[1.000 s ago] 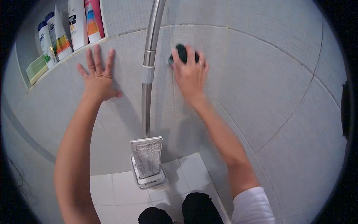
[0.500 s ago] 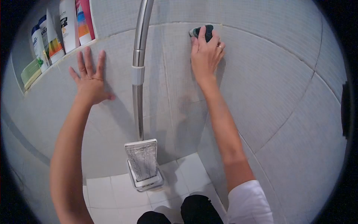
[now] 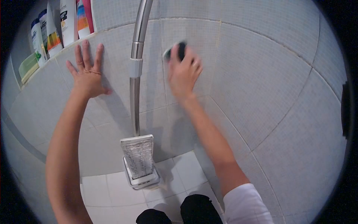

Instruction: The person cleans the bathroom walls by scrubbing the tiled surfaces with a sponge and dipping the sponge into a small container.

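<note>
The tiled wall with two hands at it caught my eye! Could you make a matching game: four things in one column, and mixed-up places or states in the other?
Things:
1. Left hand
2. Right hand
3. Mop head
4. Bottles and tubes

Places or states:
A. Standing in the wall niche
B. Gripping a dark scrubber
C. Fingers spread against the tiled wall
D. Low down, grey pad in a white frame

Right pairs: 1-C, 2-B, 3-D, 4-A.
</note>
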